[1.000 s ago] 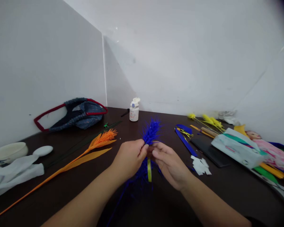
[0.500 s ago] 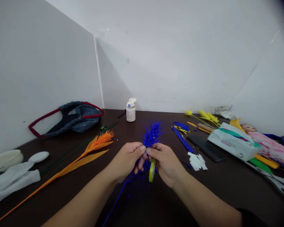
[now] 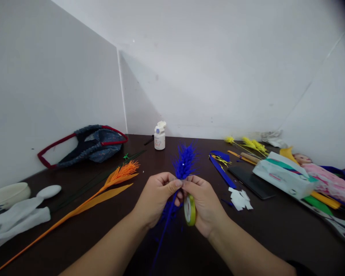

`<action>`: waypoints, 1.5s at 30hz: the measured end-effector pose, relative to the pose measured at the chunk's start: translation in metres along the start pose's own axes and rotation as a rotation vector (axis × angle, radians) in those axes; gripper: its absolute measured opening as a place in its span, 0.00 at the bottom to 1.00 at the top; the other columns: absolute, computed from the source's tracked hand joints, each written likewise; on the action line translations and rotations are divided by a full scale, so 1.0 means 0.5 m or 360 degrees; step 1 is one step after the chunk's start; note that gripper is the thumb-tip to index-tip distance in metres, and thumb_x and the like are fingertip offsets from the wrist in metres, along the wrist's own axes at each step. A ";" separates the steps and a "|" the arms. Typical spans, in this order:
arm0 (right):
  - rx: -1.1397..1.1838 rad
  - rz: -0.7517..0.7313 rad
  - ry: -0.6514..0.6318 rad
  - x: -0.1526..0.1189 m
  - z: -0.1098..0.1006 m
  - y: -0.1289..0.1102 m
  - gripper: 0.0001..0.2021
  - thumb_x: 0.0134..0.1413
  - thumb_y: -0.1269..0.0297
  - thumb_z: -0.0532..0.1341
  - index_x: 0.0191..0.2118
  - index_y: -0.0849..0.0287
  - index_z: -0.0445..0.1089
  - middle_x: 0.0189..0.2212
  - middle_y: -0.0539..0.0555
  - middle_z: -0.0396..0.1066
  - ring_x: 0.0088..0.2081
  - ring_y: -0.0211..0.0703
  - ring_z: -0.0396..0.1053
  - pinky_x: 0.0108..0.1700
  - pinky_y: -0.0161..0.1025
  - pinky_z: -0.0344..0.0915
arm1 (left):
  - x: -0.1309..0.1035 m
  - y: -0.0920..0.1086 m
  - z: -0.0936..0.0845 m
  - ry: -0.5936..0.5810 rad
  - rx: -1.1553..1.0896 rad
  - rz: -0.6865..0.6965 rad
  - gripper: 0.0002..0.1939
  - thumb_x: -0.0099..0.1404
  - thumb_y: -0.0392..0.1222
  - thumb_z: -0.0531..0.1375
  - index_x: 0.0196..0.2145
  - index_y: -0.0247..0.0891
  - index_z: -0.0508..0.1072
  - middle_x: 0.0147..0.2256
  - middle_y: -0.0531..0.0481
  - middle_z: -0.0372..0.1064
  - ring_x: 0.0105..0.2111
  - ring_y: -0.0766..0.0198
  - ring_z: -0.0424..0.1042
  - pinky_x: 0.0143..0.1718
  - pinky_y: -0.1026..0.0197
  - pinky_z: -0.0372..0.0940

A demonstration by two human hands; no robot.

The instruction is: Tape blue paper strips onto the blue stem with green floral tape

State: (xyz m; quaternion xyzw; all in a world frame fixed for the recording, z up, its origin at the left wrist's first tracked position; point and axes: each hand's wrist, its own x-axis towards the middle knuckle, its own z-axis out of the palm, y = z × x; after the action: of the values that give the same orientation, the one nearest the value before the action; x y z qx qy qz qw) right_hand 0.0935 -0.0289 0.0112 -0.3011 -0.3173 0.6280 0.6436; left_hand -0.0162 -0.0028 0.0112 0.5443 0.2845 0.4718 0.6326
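Note:
Between my two hands stands a blue artificial wheat ear (image 3: 185, 161), upright, its thin stem running down toward me. My left hand (image 3: 158, 195) pinches it just below the head with thumb and fingertips. My right hand (image 3: 204, 201) is closed at the same spot, its thumb and finger nearly touching the left ones, with a roll of yellow-green tape (image 3: 190, 211) hanging at its palm. The tape's free end is hidden by my fingers. More blue strands lie on the dark table behind and below my hands, partly covered.
An orange wheat stalk (image 3: 123, 171) lies at left, near a white spoon (image 3: 49, 191) and a bowl (image 3: 13, 195). A denim bag (image 3: 100, 143) and white bottle (image 3: 160, 140) are farther back. At right are a black phone-like slab (image 3: 251, 181), white scraps (image 3: 240, 199), a tissue pack (image 3: 284, 174) and scissors (image 3: 339, 226).
The blue ear and its stem have turned more upright. The tape roll has swung so that more of its side faces me. Both hands keep their pinch.

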 end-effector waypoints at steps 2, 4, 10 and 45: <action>-0.0048 -0.0011 -0.0024 0.001 -0.001 0.000 0.11 0.40 0.71 0.64 0.17 0.60 0.61 0.11 0.47 0.64 0.14 0.35 0.63 0.18 0.32 0.59 | -0.001 0.007 0.001 0.0009 -0.0001 -0.0034 0.13 0.55 0.43 0.62 0.19 0.33 0.66 0.16 0.52 0.66 0.15 0.72 0.63 0.18 0.68 0.58; -0.0070 -0.0041 -0.0072 0.002 -0.004 0.001 0.10 0.42 0.71 0.63 0.18 0.60 0.63 0.12 0.47 0.65 0.16 0.36 0.64 0.20 0.32 0.59 | -0.002 0.012 0.002 0.0008 -0.0009 -0.0046 0.13 0.55 0.42 0.62 0.18 0.33 0.66 0.16 0.52 0.66 0.15 0.72 0.63 0.18 0.69 0.57; -0.0139 0.0000 -0.0150 0.003 -0.020 -0.008 0.03 0.44 0.70 0.64 0.26 0.62 0.69 0.20 0.50 0.70 0.23 0.34 0.66 0.28 0.32 0.63 | 0.003 0.019 -0.014 0.0064 0.0003 0.0043 0.11 0.54 0.42 0.62 0.20 0.33 0.68 0.17 0.52 0.66 0.16 0.73 0.61 0.18 0.70 0.53; -0.1693 -0.1532 -0.0556 -0.027 0.024 0.002 0.12 0.50 0.71 0.58 0.42 0.57 0.69 0.32 0.54 0.72 0.32 0.42 0.69 0.37 0.40 0.66 | 0.003 0.020 -0.022 0.0149 -0.0723 0.0182 0.14 0.53 0.48 0.63 0.25 0.37 0.65 0.16 0.58 0.58 0.15 0.73 0.55 0.17 0.68 0.52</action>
State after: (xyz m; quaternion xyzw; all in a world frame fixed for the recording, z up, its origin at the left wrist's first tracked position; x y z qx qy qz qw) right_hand 0.0835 -0.0427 0.0173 -0.2955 -0.7738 0.0764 0.5550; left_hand -0.0279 0.0029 0.0183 0.3808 0.1686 0.5834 0.6973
